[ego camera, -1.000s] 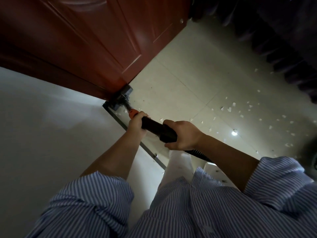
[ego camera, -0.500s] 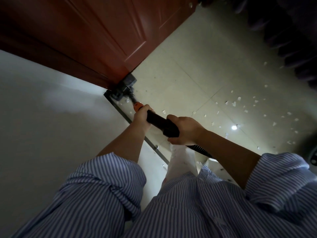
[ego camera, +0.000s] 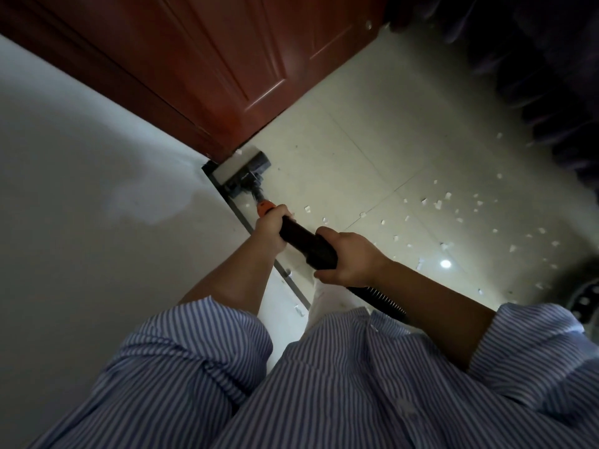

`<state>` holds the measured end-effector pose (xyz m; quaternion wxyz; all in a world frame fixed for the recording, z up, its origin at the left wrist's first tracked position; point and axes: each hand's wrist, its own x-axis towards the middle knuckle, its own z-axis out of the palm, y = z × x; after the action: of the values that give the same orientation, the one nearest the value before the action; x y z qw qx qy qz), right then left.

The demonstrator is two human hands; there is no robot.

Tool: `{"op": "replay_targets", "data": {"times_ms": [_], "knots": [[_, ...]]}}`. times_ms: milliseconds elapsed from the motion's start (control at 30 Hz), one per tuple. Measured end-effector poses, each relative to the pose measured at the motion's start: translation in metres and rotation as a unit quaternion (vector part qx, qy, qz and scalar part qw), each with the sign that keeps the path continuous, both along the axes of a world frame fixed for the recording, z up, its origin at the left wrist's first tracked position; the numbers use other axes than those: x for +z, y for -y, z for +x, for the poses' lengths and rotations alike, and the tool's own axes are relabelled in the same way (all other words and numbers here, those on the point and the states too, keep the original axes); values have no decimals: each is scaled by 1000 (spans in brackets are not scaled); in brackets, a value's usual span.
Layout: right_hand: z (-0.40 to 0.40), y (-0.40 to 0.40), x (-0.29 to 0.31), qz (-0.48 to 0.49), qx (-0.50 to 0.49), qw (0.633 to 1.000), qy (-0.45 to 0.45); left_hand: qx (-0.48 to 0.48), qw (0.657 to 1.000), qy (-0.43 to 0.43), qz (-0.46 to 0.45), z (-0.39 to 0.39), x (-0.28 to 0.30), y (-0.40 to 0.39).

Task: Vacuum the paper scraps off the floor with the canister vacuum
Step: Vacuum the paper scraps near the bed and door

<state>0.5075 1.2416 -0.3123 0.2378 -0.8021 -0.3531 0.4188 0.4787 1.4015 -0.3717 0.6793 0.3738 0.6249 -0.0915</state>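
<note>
On pale glossy tile, both hands, left hand and right hand, each grip curled tight round the black tubular wand.

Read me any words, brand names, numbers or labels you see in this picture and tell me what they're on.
None can be read.
Floor head: a faint pale mark on its top, too small and blurred to read.
Wand, hose, wooden door, striped shirt: no text visible.

Red-brown door, pale tiled floor
</note>
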Motion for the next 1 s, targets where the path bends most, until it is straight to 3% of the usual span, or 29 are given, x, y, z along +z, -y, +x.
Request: {"op": "replay_targets", "data": {"times_ms": [533, 800, 1000], "knots": [[-30, 92, 32, 57, 31, 996, 62, 40, 998, 42, 14, -38, 31, 85], [-32, 52, 10, 81, -18, 995, 50, 35, 997, 20, 73, -20, 24, 43], [-22, 14, -9, 59, -30, 996, 67, 27, 998, 17, 59, -6, 9, 9]]}}
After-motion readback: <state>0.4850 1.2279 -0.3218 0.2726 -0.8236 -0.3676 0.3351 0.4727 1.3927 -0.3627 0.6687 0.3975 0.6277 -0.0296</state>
